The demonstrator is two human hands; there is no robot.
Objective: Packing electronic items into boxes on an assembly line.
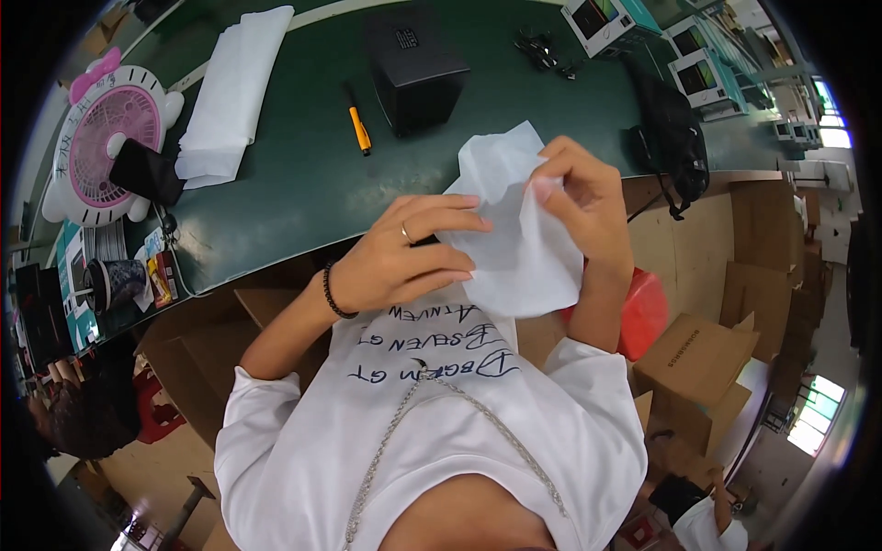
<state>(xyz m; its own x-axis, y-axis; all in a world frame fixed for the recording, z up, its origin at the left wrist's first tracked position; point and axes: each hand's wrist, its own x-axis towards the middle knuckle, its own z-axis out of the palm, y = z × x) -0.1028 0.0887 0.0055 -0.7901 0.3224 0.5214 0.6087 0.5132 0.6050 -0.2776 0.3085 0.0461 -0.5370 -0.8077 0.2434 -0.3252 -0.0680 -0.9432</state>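
Observation:
A thin, crinkled white sheet (501, 262) hangs in front of my chest at the table's near edge; I cannot tell whether it is a flat sheet or a bag. My right hand (593, 207) is closed on its upper right edge, thumb and fingers pinching it. Over the left part of the sheet lies my left hand (395, 253), its fingers stretched out and spread; the thumb is hidden. A small dark patch shows between those fingers, too little to name. Beyond the hands, a black box (418, 78) stands on the green table (303, 161), with an orange-and-black pen-like tool (359, 130) to its left.
Folded white sheets (234, 92) lie at the left, beside a pink-and-white fan (110, 147) with a dark phone (147, 173) before it. Black cables (542, 50), small product boxes (611, 23) and a black bag (675, 138) are at the right. Cardboard boxes (694, 363) stand below.

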